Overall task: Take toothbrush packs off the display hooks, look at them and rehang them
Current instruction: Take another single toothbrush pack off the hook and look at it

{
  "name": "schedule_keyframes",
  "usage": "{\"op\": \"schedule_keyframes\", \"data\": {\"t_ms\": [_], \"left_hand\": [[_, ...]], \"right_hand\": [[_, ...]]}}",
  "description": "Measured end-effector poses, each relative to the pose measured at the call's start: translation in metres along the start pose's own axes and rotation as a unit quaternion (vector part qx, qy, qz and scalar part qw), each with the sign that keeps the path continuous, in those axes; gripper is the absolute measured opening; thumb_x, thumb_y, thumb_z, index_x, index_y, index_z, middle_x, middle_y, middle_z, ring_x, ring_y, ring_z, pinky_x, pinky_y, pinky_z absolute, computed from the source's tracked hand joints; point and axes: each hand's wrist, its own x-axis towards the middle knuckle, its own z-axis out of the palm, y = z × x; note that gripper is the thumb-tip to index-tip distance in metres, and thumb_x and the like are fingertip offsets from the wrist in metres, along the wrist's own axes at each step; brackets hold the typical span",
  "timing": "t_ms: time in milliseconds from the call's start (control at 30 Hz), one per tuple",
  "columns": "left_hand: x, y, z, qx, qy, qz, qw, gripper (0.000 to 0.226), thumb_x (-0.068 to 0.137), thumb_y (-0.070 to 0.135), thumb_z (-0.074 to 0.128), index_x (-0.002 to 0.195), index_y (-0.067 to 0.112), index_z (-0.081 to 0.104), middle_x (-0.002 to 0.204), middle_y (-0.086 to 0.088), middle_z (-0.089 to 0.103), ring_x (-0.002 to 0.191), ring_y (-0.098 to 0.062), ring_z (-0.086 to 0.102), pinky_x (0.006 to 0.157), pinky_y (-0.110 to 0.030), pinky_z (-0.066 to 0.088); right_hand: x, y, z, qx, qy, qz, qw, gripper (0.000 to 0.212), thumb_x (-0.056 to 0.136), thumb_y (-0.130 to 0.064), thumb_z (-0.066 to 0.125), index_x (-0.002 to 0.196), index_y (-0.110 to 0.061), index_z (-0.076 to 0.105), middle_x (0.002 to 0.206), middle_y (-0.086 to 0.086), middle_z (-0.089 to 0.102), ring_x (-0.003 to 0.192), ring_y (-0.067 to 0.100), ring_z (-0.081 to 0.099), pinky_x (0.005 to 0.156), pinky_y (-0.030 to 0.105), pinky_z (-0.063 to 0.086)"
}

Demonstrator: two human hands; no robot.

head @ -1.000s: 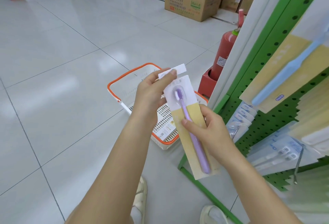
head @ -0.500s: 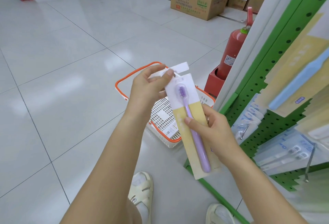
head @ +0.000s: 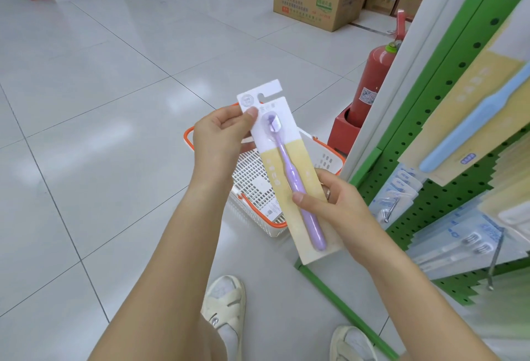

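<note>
Hands pinch toothbrush pack (head: 289, 165): left hand (head: 219, 143) at top edge, right hand (head: 329, 203) mid; pegboard (head: 447, 120) just right, open floor (head: 100, 131) left.

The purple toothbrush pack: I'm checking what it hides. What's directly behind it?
Behind the purple toothbrush pack sits a white basket with an orange rim, on the floor. The pack and the left hand cover its middle, so its contents cannot be judged. The right hand grips the pack's lower half.

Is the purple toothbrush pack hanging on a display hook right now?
No, both the left hand and right hand hold the purple toothbrush pack off the pegboard.
</note>
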Motion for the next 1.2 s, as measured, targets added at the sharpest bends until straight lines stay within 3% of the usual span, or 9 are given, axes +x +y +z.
{"op": "schedule_keyframes", "data": {"t_ms": [133,267,533,633,733,833,900,1100,1200], "left_hand": [[-0.002,0.000,0.003,0.051,-0.044,-0.040,0.997,0.029,0.091,0.038,0.064,0.102,0.012,0.069,0.084,0.001,0.074,0.076,-0.015,0.072,0.068,-0.027,0.060],[-0.009,-0.002,0.008,0.077,-0.077,-0.030,0.994,0.031,0.086,0.032,0.072,0.113,0.016,0.066,0.090,0.002,0.076,0.086,-0.010,0.073,0.072,-0.028,0.060],[-0.005,-0.001,0.009,0.054,-0.110,-0.031,0.992,0.030,0.090,0.031,0.067,0.114,0.012,0.068,0.088,0.001,0.076,0.085,-0.014,0.073,0.069,-0.024,0.058],[-0.004,0.000,0.011,0.044,-0.070,-0.044,0.996,0.031,0.088,0.032,0.070,0.110,0.011,0.068,0.084,0.001,0.074,0.079,-0.015,0.072,0.066,-0.025,0.058],[-0.002,-0.001,0.010,0.054,0.007,-0.054,0.997,0.027,0.085,0.036,0.073,0.097,0.013,0.068,0.081,0.000,0.071,0.074,-0.016,0.070,0.062,-0.024,0.059],[0.001,0.000,0.001,0.035,0.033,-0.064,0.997,0.025,0.086,0.038,0.072,0.088,0.013,0.069,0.075,0.005,0.071,0.070,-0.015,0.069,0.062,-0.021,0.058],[0.003,0.003,-0.006,0.011,0.035,-0.074,0.997,0.030,0.086,0.040,0.071,0.093,0.011,0.072,0.074,0.007,0.072,0.071,-0.014,0.071,0.065,-0.020,0.058],[0.003,0.003,-0.007,0.021,0.002,-0.086,0.996,0.039,0.086,0.042,0.070,0.110,0.011,0.068,0.092,0.001,0.074,0.085,-0.018,0.072,0.070,-0.025,0.060],[-0.002,0.001,-0.004,0.068,-0.083,-0.103,0.989,0.041,0.083,0.028,0.075,0.119,0.015,0.059,0.097,-0.002,0.074,0.082,-0.016,0.072,0.069,-0.027,0.060]], "right_hand": [[-0.004,0.002,0.004,-0.112,0.079,-0.073,0.988,0.021,0.083,-0.016,0.073,0.100,-0.025,0.065,0.087,-0.007,0.070,0.079,0.013,0.065,0.072,0.027,0.050],[-0.007,0.008,0.008,-0.325,0.138,-0.142,0.925,0.027,0.087,-0.027,0.067,0.113,-0.027,0.060,0.077,-0.003,0.066,0.069,0.024,0.055,0.064,0.035,0.046],[-0.004,0.006,0.002,-0.251,0.096,-0.144,0.953,0.030,0.083,-0.036,0.060,0.109,-0.049,0.051,0.088,-0.012,0.067,0.081,0.018,0.062,0.076,0.037,0.052],[-0.003,0.006,0.002,-0.230,0.080,-0.129,0.961,0.020,0.089,-0.027,0.066,0.099,-0.043,0.061,0.085,-0.015,0.067,0.078,0.008,0.061,0.070,0.024,0.050],[-0.004,0.002,0.002,-0.197,0.016,-0.079,0.977,0.006,0.094,-0.038,0.058,0.093,-0.033,0.063,0.074,-0.012,0.059,0.071,0.007,0.054,0.065,0.020,0.041],[-0.005,-0.002,-0.002,-0.159,-0.005,-0.070,0.985,0.043,0.089,-0.048,0.050,0.084,-0.006,0.055,0.070,0.008,0.038,0.066,0.015,0.035,0.063,0.031,0.026],[-0.006,-0.006,-0.005,-0.139,-0.002,-0.079,0.987,0.054,0.090,-0.047,0.049,0.079,0.006,0.044,0.069,0.013,0.033,0.067,0.017,0.032,0.065,0.032,0.022],[-0.008,-0.005,-0.003,-0.123,0.033,-0.098,0.987,0.052,0.089,-0.043,0.050,0.068,0.004,0.041,0.064,0.014,0.031,0.063,0.016,0.032,0.061,0.031,0.022],[-0.007,-0.006,0.001,-0.078,0.065,-0.103,0.989,0.044,0.089,-0.035,0.052,0.059,-0.007,0.037,0.060,0.001,0.030,0.057,0.013,0.029,0.053,0.024,0.022]]}}
